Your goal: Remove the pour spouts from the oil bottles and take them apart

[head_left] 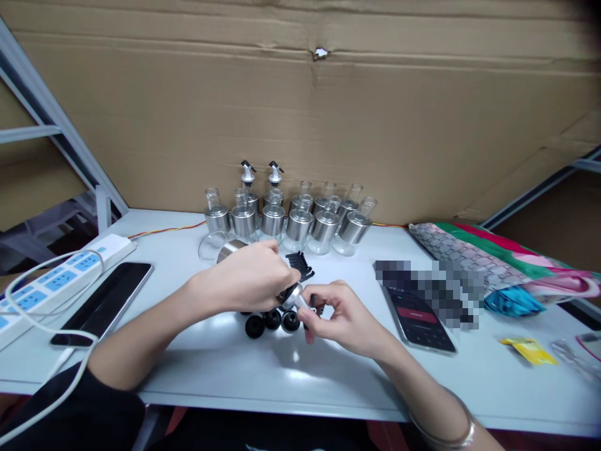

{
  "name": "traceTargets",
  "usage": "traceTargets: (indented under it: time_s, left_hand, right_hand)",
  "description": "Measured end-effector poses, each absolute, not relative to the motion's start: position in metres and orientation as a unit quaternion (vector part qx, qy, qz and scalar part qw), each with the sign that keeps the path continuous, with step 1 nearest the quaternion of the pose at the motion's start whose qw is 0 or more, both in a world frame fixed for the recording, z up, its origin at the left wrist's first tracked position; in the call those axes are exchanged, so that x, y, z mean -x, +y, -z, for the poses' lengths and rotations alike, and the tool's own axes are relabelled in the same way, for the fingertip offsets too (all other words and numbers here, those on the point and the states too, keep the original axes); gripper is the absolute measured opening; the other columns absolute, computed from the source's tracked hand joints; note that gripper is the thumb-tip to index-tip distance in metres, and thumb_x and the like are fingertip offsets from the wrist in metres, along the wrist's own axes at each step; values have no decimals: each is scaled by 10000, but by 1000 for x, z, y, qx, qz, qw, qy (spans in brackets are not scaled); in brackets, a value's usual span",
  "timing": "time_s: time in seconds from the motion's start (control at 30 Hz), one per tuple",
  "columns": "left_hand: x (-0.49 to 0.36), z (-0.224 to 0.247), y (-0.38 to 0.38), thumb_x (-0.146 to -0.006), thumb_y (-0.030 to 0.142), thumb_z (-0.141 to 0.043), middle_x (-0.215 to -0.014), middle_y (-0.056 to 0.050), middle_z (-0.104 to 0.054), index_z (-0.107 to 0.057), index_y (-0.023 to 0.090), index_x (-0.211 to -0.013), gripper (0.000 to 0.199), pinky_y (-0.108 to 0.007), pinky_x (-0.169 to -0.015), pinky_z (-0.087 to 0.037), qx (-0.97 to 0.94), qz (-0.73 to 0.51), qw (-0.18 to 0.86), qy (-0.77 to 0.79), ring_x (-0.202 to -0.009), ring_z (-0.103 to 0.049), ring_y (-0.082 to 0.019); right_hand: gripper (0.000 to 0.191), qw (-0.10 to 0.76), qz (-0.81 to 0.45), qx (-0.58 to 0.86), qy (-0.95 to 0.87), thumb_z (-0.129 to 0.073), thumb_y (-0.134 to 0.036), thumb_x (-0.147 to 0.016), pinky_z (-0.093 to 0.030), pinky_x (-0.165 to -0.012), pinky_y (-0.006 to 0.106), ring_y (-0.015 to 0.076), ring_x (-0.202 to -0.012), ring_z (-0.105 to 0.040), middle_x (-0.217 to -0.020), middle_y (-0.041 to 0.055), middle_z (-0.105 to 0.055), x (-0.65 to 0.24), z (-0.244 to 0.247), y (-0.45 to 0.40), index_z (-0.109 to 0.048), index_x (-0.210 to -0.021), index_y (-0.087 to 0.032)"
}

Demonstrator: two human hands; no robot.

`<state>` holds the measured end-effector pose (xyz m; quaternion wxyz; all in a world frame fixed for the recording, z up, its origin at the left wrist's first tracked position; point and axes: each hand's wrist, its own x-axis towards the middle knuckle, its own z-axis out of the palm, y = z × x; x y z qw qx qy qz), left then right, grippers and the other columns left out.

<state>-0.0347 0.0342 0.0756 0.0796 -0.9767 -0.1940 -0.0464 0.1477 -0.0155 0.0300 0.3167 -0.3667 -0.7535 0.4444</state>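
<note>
My left hand [256, 274] is closed around the neck end of a glass bottle with a steel sleeve [231, 249], which lies tilted with its base to the left. At the bottle's mouth is a silver pourer spout [295, 297]. My right hand [342, 317] pinches the spout's outer end, where a dark part shows between the fingers. Just below the hands lie round black rubber pieces [254, 326], partly hidden. Behind them is a bunch of small black lever-like parts [300, 265]. My left hand hides the bottle's neck.
Several similar bottles [273, 220] stand in rows at the back; two have pourers [248, 171]. On the left are a power strip [61, 279] and a phone [106, 304]. Another phone [420, 313], a yellow packet [529, 351] and a patterned bag [464, 254] lie right. Cardboard [300, 113] stands behind.
</note>
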Motion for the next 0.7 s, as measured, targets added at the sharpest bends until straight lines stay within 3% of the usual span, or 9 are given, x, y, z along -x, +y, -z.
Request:
traceTargets:
  time_s: [0.2,0.37,0.5,0.7]
  left_hand:
    - [38,-79,32,-716,120,-551,-497,17,-581,-554,171,-593,133,-281,-621,-382,975,-6,25,-221,-434,-463,-119]
    - [41,-85,26,-715,208,-629,-466,27,-543,-573,178,-544,182,-240,-423,-215,961,-53,-53,-265,-409,-372,-103]
    - [44,-86,24,-685,192,-653,-404,63,-434,-559,174,-496,212,-215,-371,-180,952,-67,-107,-278,-367,-275,-72]
    - [46,-84,29,-651,237,-698,-419,56,-460,-577,174,-515,193,-198,-363,-198,941,-69,-98,-317,-375,-354,-76]
  right_hand:
    - [161,298,-360,366,-805,-546,-199,-798,-350,-498,201,82,-492,-482,-548,-18,-589,-146,-31,-16,-539,-640,-169]
    - [124,277,-334,340,-834,-548,-200,-823,-352,-504,184,74,-497,-470,-559,-29,-557,-144,-29,-17,-592,-713,-160]
    - [171,255,-291,338,-858,-512,-241,-875,-355,-521,195,86,-513,-477,-594,-8,-572,-143,-26,-18,-596,-751,-159]
    - [188,251,-213,334,-883,-434,-246,-931,-363,-546,216,105,-550,-468,-666,16,-572,-142,-21,-16,-558,-815,-165]
